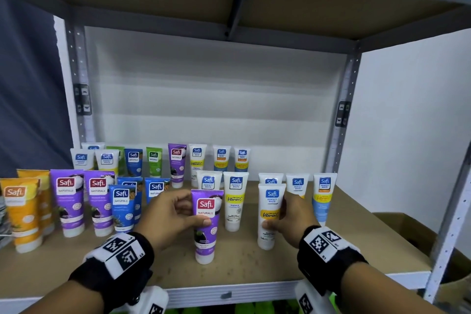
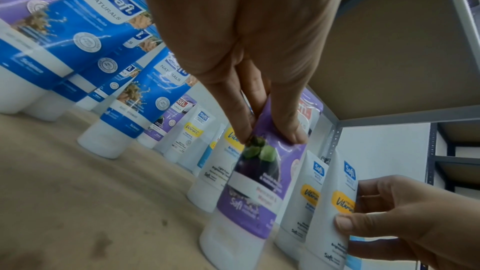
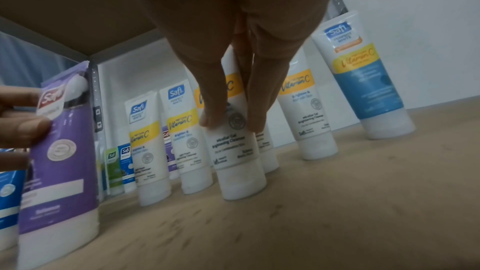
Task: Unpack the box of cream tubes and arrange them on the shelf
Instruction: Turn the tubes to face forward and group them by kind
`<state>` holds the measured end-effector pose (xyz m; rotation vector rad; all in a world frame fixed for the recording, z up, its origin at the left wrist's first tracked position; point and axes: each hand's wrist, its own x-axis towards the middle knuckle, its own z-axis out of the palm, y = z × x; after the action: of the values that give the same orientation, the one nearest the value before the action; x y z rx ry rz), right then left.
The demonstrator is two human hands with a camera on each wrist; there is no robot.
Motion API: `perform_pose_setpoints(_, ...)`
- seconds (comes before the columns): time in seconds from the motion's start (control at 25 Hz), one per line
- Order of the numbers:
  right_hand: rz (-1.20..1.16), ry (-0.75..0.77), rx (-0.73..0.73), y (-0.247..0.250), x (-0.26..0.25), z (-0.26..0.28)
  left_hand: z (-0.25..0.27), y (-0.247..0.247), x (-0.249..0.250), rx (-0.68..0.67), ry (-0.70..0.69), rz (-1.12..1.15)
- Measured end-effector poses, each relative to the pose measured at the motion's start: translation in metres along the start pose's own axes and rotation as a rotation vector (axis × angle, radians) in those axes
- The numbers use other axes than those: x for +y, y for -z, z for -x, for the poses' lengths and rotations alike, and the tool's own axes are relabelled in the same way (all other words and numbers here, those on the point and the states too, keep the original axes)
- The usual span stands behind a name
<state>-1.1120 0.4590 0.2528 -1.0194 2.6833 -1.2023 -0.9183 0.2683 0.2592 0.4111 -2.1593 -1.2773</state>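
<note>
A purple Safi Naturals tube [image 1: 207, 227] stands cap-down near the front middle of the shelf board [image 1: 242, 262]. My left hand [image 1: 175, 214] pinches it by the upper half, thumb in front; the same purple tube [image 2: 257, 188] shows in the left wrist view. To its right a white Vitamin C tube [image 1: 269, 216] stands on its cap, gripped at mid-height by my right hand [image 1: 288, 219]. In the right wrist view my fingers [image 3: 249, 98] wrap that white tube [image 3: 236, 151].
Several more tubes stand in rows behind: orange [image 1: 21, 214], purple [image 1: 70, 201] and blue [image 1: 122, 208] at the left, white ones [image 1: 235, 200] in the middle and right [image 1: 323, 196]. An open cardboard box [image 1: 407, 232] sits low at the right. An upper shelf [image 1: 254, 7] hangs overhead.
</note>
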Motion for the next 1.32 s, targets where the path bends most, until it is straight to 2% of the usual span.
perform_pose_setpoints(0.4,0.015,-0.053,0.042,0.002,0.005,-0.014,0.000,0.000,-0.001,-0.002,0.014,-0.001)
perform_pose_setpoints(1.32,0.054,-0.059,0.076,0.000,0.005,-0.016,0.002,-0.002,-0.004,-0.007,-0.010,0.016)
